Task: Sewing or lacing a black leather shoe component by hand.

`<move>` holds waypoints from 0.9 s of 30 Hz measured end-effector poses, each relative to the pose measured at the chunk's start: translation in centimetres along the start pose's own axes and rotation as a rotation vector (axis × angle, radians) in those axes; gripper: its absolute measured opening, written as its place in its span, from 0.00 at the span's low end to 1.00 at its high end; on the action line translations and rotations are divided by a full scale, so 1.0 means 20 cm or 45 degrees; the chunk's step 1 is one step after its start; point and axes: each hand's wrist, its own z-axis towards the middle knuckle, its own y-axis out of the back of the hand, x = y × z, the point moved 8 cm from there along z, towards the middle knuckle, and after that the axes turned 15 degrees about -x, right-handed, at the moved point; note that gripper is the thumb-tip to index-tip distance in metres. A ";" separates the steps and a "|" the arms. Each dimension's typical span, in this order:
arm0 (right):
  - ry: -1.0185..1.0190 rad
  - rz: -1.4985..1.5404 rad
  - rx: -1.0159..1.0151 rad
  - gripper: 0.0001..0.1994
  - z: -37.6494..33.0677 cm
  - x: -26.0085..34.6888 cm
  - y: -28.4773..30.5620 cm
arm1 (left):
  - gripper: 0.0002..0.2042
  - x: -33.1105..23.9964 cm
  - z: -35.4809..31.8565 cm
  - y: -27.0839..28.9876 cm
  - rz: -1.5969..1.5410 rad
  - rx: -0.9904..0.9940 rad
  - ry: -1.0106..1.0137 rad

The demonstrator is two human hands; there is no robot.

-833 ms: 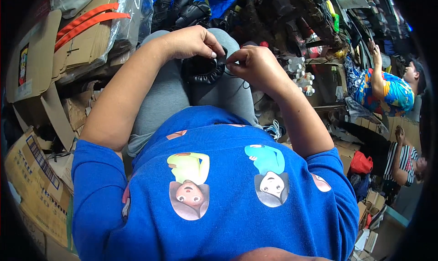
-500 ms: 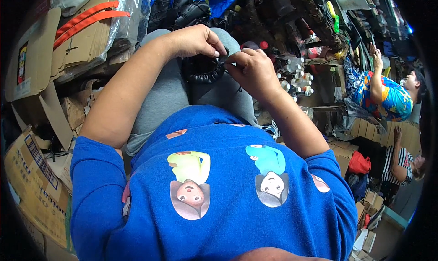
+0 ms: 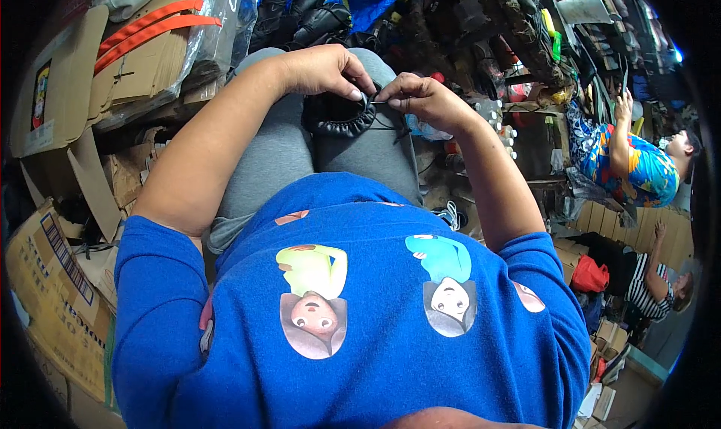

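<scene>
Your shirt (image 3: 383, 279) is blue with cartoon people. Your pants (image 3: 272, 151) are gray. Your crinkly thing (image 3: 345, 126) is black. The long strips (image 3: 150, 18) are bright orange.

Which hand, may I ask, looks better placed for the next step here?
Probably the right hand: it pinches a thin, needle-like piece at the edge of the gathered black item, which the left hand holds.

Grey-trousered lap (image 3: 259, 151) beneath black gathered piece (image 3: 347, 127); cardboard stack (image 3: 154, 72), left, bearing orange strips (image 3: 184, 22).
</scene>
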 end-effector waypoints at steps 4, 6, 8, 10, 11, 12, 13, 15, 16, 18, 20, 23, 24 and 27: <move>-0.092 0.099 -0.035 0.07 -0.02 0.04 -0.04 | 0.14 0.01 0.00 0.00 -0.027 -0.035 0.077; -0.041 0.063 -0.137 0.08 -0.04 0.11 -0.09 | 0.14 0.02 -0.02 0.01 0.020 -0.035 0.129; 0.027 -0.064 -0.194 0.07 -0.05 0.14 -0.05 | 0.14 -0.02 -0.04 0.06 0.118 -0.201 0.072; 0.051 -0.051 -0.240 0.07 -0.06 0.12 -0.01 | 0.14 -0.09 -0.10 0.15 0.282 -0.391 -0.113; 0.079 -0.132 -0.206 0.09 -0.07 0.15 0.00 | 0.16 -0.09 -0.16 0.18 0.263 -0.441 -0.052; 0.084 -0.057 -0.199 0.10 -0.08 0.14 -0.01 | 0.17 -0.09 -0.22 0.21 0.318 -0.558 -0.054; 0.101 0.015 -0.186 0.12 -0.09 0.14 -0.01 | 0.17 -0.10 -0.29 0.24 0.378 -0.686 -0.058; 0.103 -0.134 -0.214 0.13 -0.12 0.16 0.00 | 0.16 -0.11 -0.36 0.19 0.367 -0.740 -0.007; 0.118 -0.292 -0.225 0.14 -0.13 0.17 -0.01 | 0.15 -0.11 -0.41 0.18 0.357 -0.817 0.049; 0.190 -0.392 -0.353 0.14 -0.18 0.20 -0.04 | 0.12 -0.12 -0.44 0.12 0.400 -0.823 0.064; 0.352 -0.580 -0.544 0.16 -0.23 0.24 -0.07 | 0.07 -0.17 -0.46 0.08 0.699 -0.925 -0.136; 0.526 -0.766 -0.675 0.16 -0.28 0.28 -0.11 | 0.05 -0.16 -0.45 0.05 0.857 -0.972 -0.097; 0.475 -0.742 -0.660 0.18 -0.28 0.27 -0.11 | 0.05 -0.16 -0.45 0.05 0.857 -0.970 -0.099; 0.178 -0.431 -0.523 0.18 -0.24 0.17 -0.09 | 0.06 -0.18 -0.45 0.05 0.742 -0.992 -0.172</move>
